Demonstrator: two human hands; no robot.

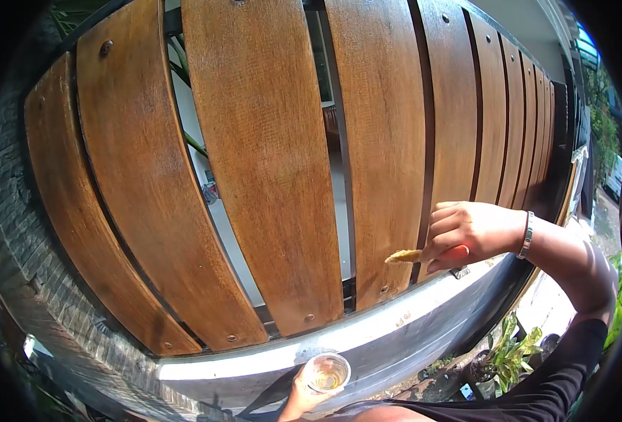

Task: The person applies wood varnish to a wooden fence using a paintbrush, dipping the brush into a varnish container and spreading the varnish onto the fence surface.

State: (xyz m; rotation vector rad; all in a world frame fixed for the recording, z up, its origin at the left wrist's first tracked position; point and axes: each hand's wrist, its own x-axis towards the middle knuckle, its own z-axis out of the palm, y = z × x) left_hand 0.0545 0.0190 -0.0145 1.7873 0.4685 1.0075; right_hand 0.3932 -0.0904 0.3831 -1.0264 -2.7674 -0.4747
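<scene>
My right hand [465, 231] is closed around a paintbrush [404, 257] with an orange-red handle and pale yellowish bristles. The bristles point left and overlap the lower part of a brown wooden slat [385, 176] in this view. Low in the view, my left hand [302, 395] grips a clear plastic cup [327, 373] with some amber liquid in the bottom. That cup is just in front of the white ledge [367, 330] below the slats. A band circles my right wrist.
Upright wooden slats with narrow gaps and bolt heads form a fence. A rough stone wall [50, 295] borders it at left. Potted leafy plants [511, 352] stand at the lower right, below the ledge. Farther right lies a street with a parked vehicle [614, 177].
</scene>
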